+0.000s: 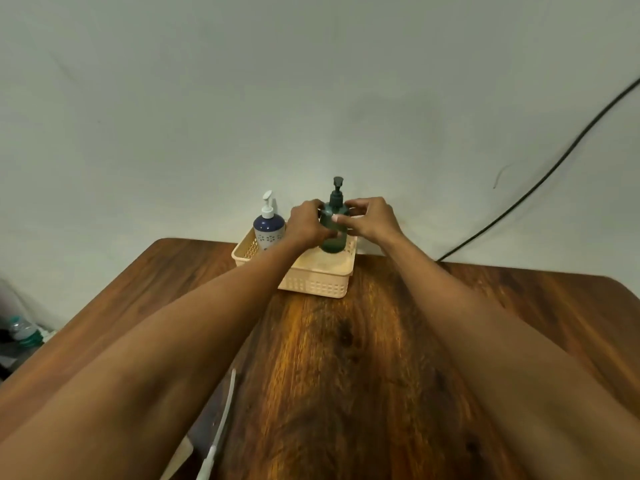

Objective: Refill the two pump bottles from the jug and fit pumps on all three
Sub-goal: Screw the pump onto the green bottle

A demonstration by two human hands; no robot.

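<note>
Nearest the camera, at 7 o'clock, a white tube [221, 420] lay on the table [363, 375], both forearms reaching over it toward 12. Beyond a broad bare stretch of wood sat the basket [313, 284] against the table's far edge. Inside it, the left hand [308, 225] and right hand [372, 220] were wrapped around the green bottle [333, 233], fingers curled on its sides, pump already on. At 11 stood the blue bottle [269, 230], also pumped, just beside the left hand. No jug showed. Judging by this, the green bottle was being set in or lifted out; the next move needed a straight vertical path, clearing the rim. A cable [540, 178] hung at 2, well apart.
</note>
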